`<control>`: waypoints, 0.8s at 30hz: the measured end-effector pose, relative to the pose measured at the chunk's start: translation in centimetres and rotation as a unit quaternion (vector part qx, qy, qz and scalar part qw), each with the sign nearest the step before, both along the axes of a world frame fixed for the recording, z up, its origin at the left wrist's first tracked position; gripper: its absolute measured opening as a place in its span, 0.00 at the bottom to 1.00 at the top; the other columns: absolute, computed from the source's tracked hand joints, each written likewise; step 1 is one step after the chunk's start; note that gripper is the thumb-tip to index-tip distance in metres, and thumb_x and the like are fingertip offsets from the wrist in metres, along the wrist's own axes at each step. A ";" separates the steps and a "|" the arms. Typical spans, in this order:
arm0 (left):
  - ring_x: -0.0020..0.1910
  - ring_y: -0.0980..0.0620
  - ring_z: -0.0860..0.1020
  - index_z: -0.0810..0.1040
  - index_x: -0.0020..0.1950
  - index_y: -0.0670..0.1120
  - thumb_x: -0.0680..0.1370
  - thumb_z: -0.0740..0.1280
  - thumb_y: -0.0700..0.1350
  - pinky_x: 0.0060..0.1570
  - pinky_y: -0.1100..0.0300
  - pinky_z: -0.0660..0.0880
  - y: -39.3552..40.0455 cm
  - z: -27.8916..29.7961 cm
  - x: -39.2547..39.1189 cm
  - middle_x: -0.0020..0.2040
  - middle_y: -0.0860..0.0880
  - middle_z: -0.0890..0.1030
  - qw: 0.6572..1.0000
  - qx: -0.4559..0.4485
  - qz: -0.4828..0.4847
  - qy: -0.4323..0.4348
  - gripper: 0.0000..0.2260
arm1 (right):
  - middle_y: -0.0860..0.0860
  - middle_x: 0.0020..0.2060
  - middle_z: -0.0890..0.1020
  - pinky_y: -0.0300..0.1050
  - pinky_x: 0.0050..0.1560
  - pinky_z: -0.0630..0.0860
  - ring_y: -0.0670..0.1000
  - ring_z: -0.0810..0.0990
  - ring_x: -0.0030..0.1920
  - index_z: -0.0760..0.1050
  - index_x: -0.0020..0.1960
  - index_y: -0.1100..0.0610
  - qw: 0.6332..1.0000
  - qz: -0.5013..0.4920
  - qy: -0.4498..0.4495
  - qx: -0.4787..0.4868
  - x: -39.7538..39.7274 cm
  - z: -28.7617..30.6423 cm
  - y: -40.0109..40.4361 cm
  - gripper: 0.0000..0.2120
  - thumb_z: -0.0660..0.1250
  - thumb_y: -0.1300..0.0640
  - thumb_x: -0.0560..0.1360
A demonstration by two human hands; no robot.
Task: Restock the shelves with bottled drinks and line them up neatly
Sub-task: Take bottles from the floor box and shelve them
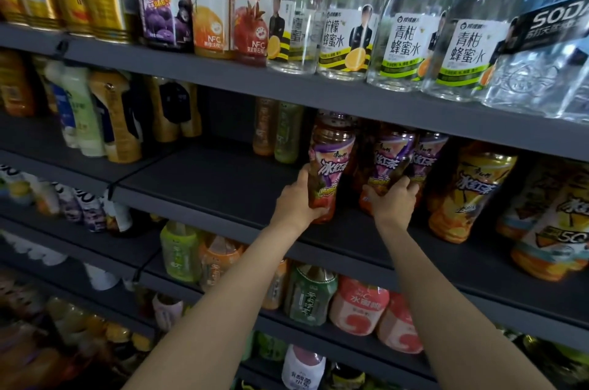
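Two hands, left hand (294, 198) grip round purple-label bottle (330, 163), right hand (393, 201) round neighbour bottle (387, 166), caps hidden

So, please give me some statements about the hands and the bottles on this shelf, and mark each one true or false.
1. The left hand grips a purple-labelled iced tea bottle. True.
2. The right hand holds nothing. False: it grips a second purple-labelled iced tea bottle.
3. Yellow-labelled iced tea bottles stand to the right of the purple ones. True.
4. The middle shelf is packed full to the left of the hands. False: a bare stretch shows there, with only an orange bottle and a green bottle at the back.
5. Clear honey water bottles stand on the shelf above. True.
6. The gold cans stand on the lowest shelf. False: they stand on the top shelf, at the left.
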State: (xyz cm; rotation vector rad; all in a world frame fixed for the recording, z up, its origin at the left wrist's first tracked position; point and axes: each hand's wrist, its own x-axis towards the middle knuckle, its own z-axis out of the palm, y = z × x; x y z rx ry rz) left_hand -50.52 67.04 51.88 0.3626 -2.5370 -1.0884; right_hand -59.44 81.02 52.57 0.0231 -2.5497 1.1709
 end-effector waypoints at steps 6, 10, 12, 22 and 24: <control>0.66 0.46 0.70 0.52 0.75 0.52 0.70 0.74 0.46 0.65 0.50 0.68 1.2 -0.2 -2.5 0.65 0.45 0.73 1.000 0.021 -0.017 0.000 0.41 | 0.64 0.64 0.65 0.54 0.62 0.66 0.64 0.65 0.64 0.58 0.69 0.66 0.999 0.024 0.023 -0.012 1.1 0.2 1.9 0.36 0.73 0.56 0.70; 0.66 0.45 0.70 0.56 0.73 0.48 0.71 0.73 0.45 0.65 0.52 0.67 2.6 0.3 -4.9 0.65 0.45 0.73 0.999 0.030 -0.027 0.000 0.36 | 0.63 0.61 0.66 0.50 0.60 0.64 0.63 0.66 0.61 0.63 0.67 0.65 0.998 0.058 0.031 -0.024 2.8 -1.8 3.2 0.29 0.72 0.61 0.70; 0.66 0.45 0.70 0.60 0.71 0.46 0.71 0.73 0.45 0.64 0.52 0.67 3.4 0.4 -6.1 0.65 0.45 0.73 0.999 0.031 -0.022 0.005 0.33 | 0.63 0.61 0.66 0.50 0.61 0.64 0.64 0.66 0.61 0.64 0.65 0.65 0.997 0.064 0.021 -0.031 3.2 -2.5 3.8 0.26 0.70 0.63 0.70; 0.66 0.45 0.68 0.57 0.74 0.46 0.76 0.65 0.39 0.64 0.53 0.67 1.8 -1.0 -1.4 0.68 0.44 0.68 0.993 -0.046 -0.026 0.101 0.29 | 0.61 0.60 0.67 0.40 0.55 0.67 0.60 0.70 0.59 0.67 0.62 0.66 0.989 0.090 0.102 -0.052 7.2 -0.8 0.5 0.20 0.68 0.65 0.72; 0.63 0.47 0.69 0.62 0.71 0.44 0.76 0.64 0.36 0.62 0.57 0.67 -0.3 -2.7 3.2 0.64 0.45 0.70 0.983 -0.050 0.002 0.177 0.24 | 0.60 0.58 0.68 0.40 0.56 0.68 0.57 0.70 0.57 0.68 0.60 0.66 0.982 0.122 0.132 -0.055 9.4 -0.5 -2.4 0.18 0.67 0.66 0.72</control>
